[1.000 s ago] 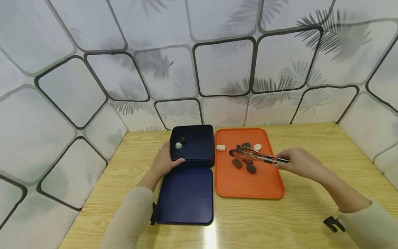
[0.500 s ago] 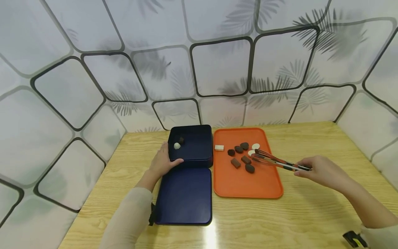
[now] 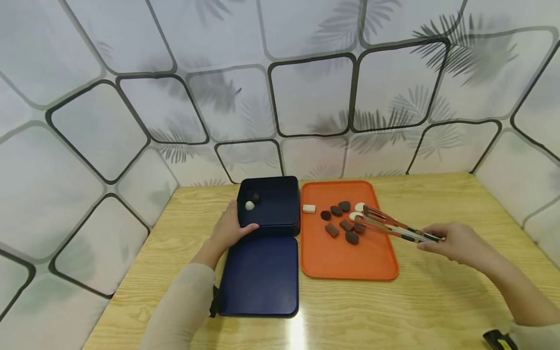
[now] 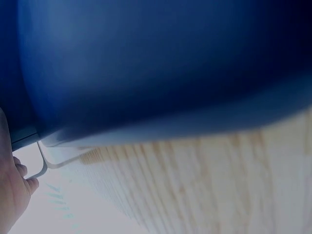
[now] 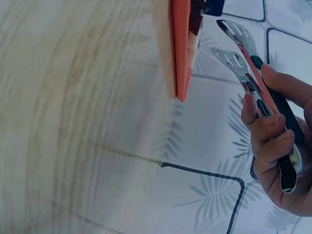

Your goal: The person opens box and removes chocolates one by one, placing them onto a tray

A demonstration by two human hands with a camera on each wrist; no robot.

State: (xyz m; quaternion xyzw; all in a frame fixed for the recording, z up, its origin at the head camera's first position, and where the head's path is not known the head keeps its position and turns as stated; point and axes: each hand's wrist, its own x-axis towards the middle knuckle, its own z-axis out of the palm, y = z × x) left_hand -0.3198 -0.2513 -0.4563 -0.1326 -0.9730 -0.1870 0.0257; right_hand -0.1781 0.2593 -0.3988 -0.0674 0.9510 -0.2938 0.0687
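Observation:
My right hand [image 3: 455, 245] holds metal serving tongs [image 3: 402, 229] at their handle end, fingers curled round it in the right wrist view. The tongs' slotted tips stand apart over the right part of the orange tray [image 3: 350, 265], overlapping a white round piece [image 3: 355, 215] and a dark brown piece [image 3: 360, 228]. Several brown and dark pieces resembling chocolates [image 3: 331, 230] lie on the tray. My left hand [image 3: 227, 231] rests at the near left corner of the dark blue box [image 3: 280, 206], thumb stretched along its front. Inside it lie a white piece [image 3: 249, 205] and a dark one [image 3: 256, 198].
A flat blue lid [image 3: 262, 277] lies on the wooden table [image 3: 350, 316] in front of the box. Tray and box stand side by side. A patterned wall covering [image 3: 315, 97] rises behind the table. A white block [image 3: 308, 208] lies at the tray's left edge.
The right hand has drawn the tongs to the right, away from the dark pieces, then shifted slightly. A dark piece now shows under the tongs. The left hand stays at the box.

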